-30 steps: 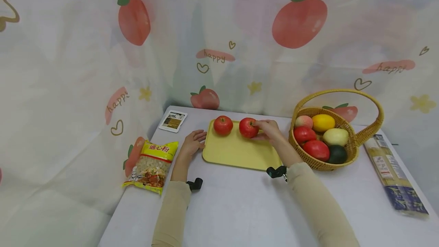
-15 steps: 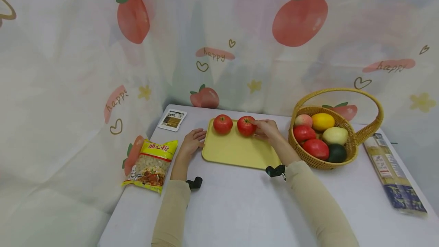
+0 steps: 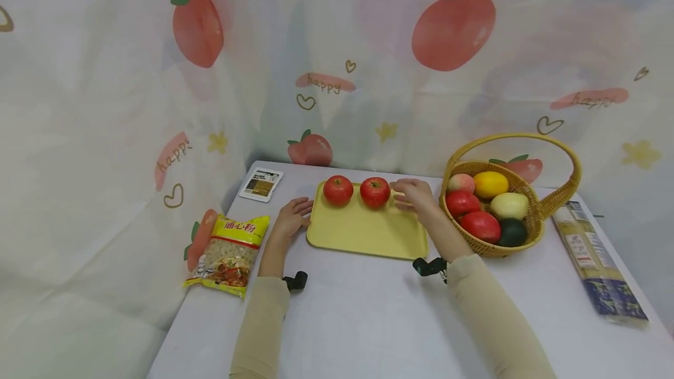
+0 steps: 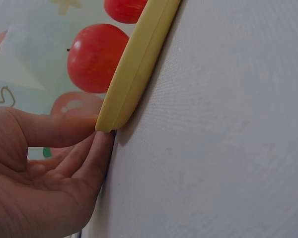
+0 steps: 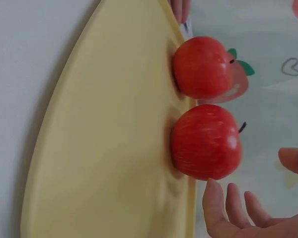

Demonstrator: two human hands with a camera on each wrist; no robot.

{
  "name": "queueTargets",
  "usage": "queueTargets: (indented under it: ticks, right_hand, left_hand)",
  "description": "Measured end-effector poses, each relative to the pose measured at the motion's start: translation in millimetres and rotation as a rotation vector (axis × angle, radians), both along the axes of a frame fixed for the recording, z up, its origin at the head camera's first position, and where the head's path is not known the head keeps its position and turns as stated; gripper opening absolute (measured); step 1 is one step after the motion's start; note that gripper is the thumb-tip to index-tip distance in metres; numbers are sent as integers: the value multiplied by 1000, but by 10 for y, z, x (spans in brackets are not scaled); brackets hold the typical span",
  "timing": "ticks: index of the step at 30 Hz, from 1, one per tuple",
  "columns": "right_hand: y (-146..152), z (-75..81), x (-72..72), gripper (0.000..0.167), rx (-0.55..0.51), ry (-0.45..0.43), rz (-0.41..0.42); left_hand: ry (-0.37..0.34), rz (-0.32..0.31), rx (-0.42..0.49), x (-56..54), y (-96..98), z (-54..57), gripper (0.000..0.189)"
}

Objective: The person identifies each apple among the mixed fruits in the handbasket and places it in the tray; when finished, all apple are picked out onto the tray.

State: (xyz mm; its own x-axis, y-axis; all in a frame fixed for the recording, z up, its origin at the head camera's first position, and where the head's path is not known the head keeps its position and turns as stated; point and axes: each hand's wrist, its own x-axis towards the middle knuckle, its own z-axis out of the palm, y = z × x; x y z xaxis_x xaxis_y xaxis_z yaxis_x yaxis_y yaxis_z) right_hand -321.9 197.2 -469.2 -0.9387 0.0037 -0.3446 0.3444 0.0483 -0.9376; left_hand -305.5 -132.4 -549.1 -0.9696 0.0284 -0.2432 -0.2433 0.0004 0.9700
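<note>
Head: R hand (image 3: 415, 195) w/ thumb & fingers apart, just beside R apple (image 3: 375, 192); L apple (image 3: 338, 190) nr it, both on yellow tray (image 3: 363, 233), twd far edge. L wrist: L hand (image 4: 47, 183) touches tray's edge, fingers fairly straight. R wrist: R hand's fingertips v. close to R apple; can't tell if touching.

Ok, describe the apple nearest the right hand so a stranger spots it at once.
On the white table lies a yellow rectangular tray. Near its far edge, find the right red apple; unlike the left red apple, it has the right hand close beside it.
</note>
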Motion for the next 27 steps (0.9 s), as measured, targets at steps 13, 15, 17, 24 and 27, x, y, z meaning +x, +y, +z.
queueTargets:
  ticks: [13,15,17,24,27]
  right_hand:
    - [261,415,275,61,19,98,17]
    - [317,490,337,59,41,113,23]
    - [379,566,386,59,58,120,27]
    - [605,713,542,58,120,138,43]
    - [731,725,589,58,123,154,45]
  left_hand:
    - [-17,0,-20,20,1,5,73]
    - [-16,-1,-14,15,10,5,74]
    - [-17,-4,-10,7,19,7,74]
    - [-14,-15,-3,7,10,-2,76]
    - [-8,-8,-4,1,9,-5,77]
